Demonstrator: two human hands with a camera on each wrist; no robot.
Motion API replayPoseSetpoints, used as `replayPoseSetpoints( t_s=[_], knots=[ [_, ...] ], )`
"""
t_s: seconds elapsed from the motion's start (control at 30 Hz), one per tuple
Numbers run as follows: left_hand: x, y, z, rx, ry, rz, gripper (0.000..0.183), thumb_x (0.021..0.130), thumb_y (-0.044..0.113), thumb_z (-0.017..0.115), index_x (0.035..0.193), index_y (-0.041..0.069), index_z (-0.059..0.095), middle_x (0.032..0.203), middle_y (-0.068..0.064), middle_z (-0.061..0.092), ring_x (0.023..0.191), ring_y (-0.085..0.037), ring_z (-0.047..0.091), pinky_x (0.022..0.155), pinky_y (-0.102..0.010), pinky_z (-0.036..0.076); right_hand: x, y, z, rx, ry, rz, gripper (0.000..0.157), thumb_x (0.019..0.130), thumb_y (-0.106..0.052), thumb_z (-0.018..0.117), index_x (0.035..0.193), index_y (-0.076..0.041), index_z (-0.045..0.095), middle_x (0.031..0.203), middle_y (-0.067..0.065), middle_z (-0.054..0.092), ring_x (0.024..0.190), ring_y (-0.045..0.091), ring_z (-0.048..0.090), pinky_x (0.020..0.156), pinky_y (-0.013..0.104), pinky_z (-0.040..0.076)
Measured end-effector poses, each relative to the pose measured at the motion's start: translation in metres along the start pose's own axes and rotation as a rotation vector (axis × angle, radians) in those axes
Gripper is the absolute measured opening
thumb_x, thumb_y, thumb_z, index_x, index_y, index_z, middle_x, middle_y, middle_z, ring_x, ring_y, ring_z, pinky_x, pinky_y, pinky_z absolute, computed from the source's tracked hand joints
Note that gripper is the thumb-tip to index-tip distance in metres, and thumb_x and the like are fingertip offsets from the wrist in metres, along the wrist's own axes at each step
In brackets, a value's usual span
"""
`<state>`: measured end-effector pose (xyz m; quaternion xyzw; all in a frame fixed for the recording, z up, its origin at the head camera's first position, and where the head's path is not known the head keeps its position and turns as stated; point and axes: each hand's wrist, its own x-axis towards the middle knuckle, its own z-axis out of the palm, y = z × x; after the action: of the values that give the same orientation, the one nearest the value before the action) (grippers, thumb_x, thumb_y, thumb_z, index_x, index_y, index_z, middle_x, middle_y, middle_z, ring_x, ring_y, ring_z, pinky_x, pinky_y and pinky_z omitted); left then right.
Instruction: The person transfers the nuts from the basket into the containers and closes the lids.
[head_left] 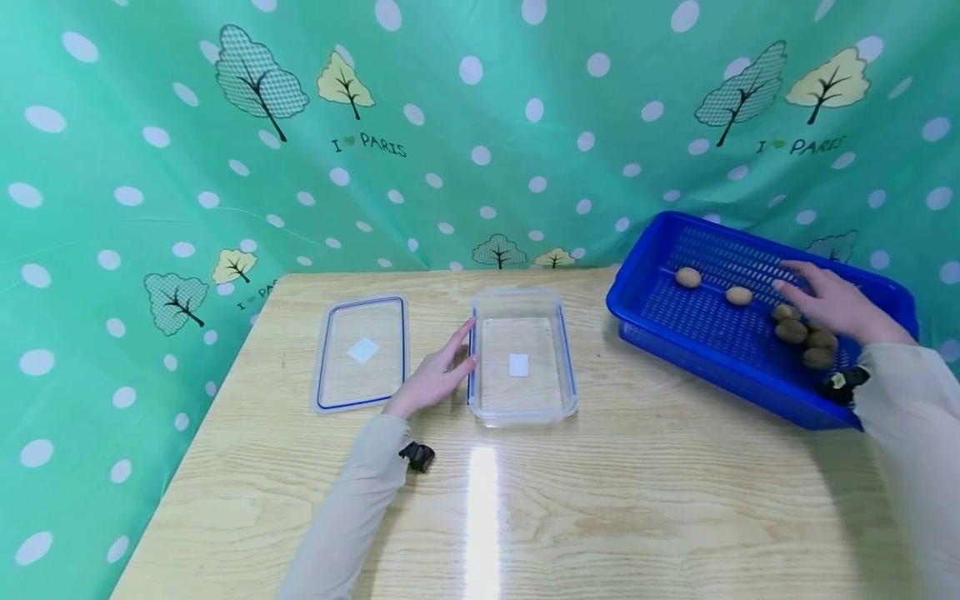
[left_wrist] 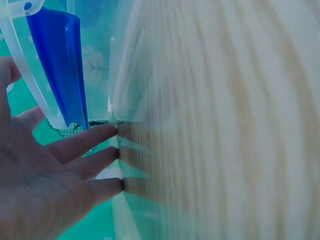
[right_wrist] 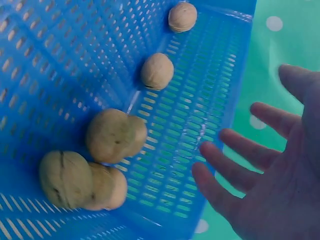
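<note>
A clear plastic box (head_left: 522,414) with a blue-edged rim stands mid-table. My left hand (head_left: 438,377) is at its left side, fingers spread and loosely straight; in the left wrist view the fingertips (left_wrist: 107,131) meet the tabletop beside the box's blue flap (left_wrist: 59,65). On the right, my right hand (head_left: 832,302) hovers over a blue perforated basket (head_left: 701,357), fingers apart and holding nothing. Several walnuts (head_left: 791,332) are clustered below that hand. Two other walnuts lie apart, one nearer (head_left: 738,296) and one farther left (head_left: 687,277).
To the left of the box lies a clear lid (head_left: 362,392) with a blue seal and a white label. A green dotted curtain (head_left: 480,192) hangs behind the wooden table (head_left: 600,508). Black straps sit on both wrists.
</note>
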<state>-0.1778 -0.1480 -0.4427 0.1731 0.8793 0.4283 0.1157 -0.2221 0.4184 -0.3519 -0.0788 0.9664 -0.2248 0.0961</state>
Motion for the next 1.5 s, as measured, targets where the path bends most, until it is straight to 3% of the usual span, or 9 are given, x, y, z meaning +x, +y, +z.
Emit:
replayPoseSetpoints(
  t_s=[0.27, 0.47, 0.57, 0.7, 0.9, 1.1, 1.2, 1.37, 1.5],
  knots=[
    [0.004, 0.002, 0.004, -0.022, 0.123, 0.06, 0.067, 0.094, 0.018, 0.061, 0.153, 0.016, 0.028, 0.135, -0.025, 0.046, 0.108, -0.036, 0.054, 0.09, -0.05, 0.047, -0.004, 0.015, 0.008, 0.002, -0.076, 0.068, 0.068, 0.103, -0.036, 0.039, 0.145, 0.013, 0.018, 0.134, 0.046, 0.024, 0.117, 0.063, 0.027, 0.089, 0.073, 0.028],
    [0.005, 0.01, 0.005, -0.234, 0.209, 0.015, 0.064, 0.087, 0.002, 0.066, 0.145, 0.006, 0.041, 0.111, -0.018, 0.053, 0.099, -0.028, 0.055, 0.085, -0.037, 0.051, -0.005, 0.016, 0.009, 0.038, -0.125, 0.061, 0.064, 0.103, -0.03, 0.044, 0.141, 0.016, 0.023, 0.132, 0.046, 0.029, 0.116, 0.061, 0.033, 0.088, 0.07, 0.033],
    [0.006, 0.012, 0.005, -0.354, 0.22, -0.015, 0.06, 0.086, -0.003, 0.064, 0.142, 0.004, 0.044, 0.107, -0.017, 0.053, 0.087, -0.022, 0.057, 0.075, -0.035, 0.053, -0.004, 0.018, 0.01, 0.043, -0.145, 0.055, 0.058, 0.101, -0.025, 0.048, 0.137, 0.017, 0.03, 0.126, 0.045, 0.038, 0.111, 0.058, 0.042, 0.085, 0.065, 0.04],
    [0.007, 0.013, 0.007, -0.432, 0.219, -0.029, 0.055, 0.087, -0.006, 0.061, 0.14, 0.002, 0.047, 0.108, -0.017, 0.051, 0.079, -0.02, 0.059, 0.066, -0.033, 0.056, -0.003, 0.022, 0.01, 0.05, -0.155, 0.081, 0.054, 0.1, -0.026, 0.053, 0.131, 0.017, 0.04, 0.122, 0.042, 0.047, 0.104, 0.051, 0.053, 0.08, 0.057, 0.047],
    [0.007, 0.014, 0.012, -0.455, 0.29, -0.039, 0.052, 0.087, -0.006, 0.06, 0.137, 0.004, 0.052, 0.11, -0.019, 0.052, 0.079, -0.03, 0.061, 0.06, -0.024, 0.052, -0.003, 0.03, 0.01, 0.133, -0.209, 0.179, 0.075, 0.097, -0.047, 0.051, 0.137, 0.014, 0.034, 0.13, 0.042, 0.037, 0.116, 0.057, 0.038, 0.087, 0.065, 0.039],
    [0.007, 0.013, 0.015, -0.51, 0.367, -0.075, 0.055, 0.085, -0.01, 0.059, 0.137, 0.005, 0.053, 0.107, -0.016, 0.052, 0.068, -0.014, 0.057, 0.058, -0.021, 0.05, -0.002, 0.043, 0.017, 0.153, -0.216, 0.199, 0.074, 0.098, -0.042, 0.051, 0.137, 0.018, 0.03, 0.133, 0.044, 0.031, 0.119, 0.059, 0.032, 0.092, 0.067, 0.033],
    [0.009, 0.011, 0.017, -0.559, 0.384, -0.089, 0.056, 0.084, -0.012, 0.058, 0.137, 0.006, 0.053, 0.107, -0.015, 0.051, 0.065, -0.009, 0.055, 0.058, -0.02, 0.049, -0.002, 0.048, 0.022, 0.151, -0.229, 0.176, 0.065, 0.1, -0.032, 0.051, 0.134, 0.02, 0.032, 0.128, 0.044, 0.037, 0.113, 0.055, 0.041, 0.088, 0.06, 0.041],
    [0.012, 0.009, 0.019, -0.63, 0.402, -0.107, 0.057, 0.083, -0.012, 0.058, 0.136, 0.008, 0.055, 0.107, -0.013, 0.05, 0.061, -0.006, 0.052, 0.057, -0.019, 0.048, 0.004, 0.043, 0.029, 0.134, -0.228, 0.07, 0.04, 0.099, -0.014, 0.051, 0.124, 0.017, 0.046, 0.11, 0.026, 0.058, 0.093, 0.032, 0.057, 0.074, 0.038, 0.049],
    [0.013, 0.011, 0.019, -0.668, 0.401, -0.117, 0.055, 0.085, -0.011, 0.056, 0.137, 0.006, 0.053, 0.107, -0.012, 0.049, 0.059, -0.005, 0.05, 0.056, -0.019, 0.047, 0.006, 0.043, 0.031, 0.124, -0.216, 0.071, 0.043, 0.098, -0.017, 0.055, 0.124, 0.016, 0.048, 0.108, 0.022, 0.061, 0.091, 0.029, 0.059, 0.072, 0.037, 0.05]
  ],
)
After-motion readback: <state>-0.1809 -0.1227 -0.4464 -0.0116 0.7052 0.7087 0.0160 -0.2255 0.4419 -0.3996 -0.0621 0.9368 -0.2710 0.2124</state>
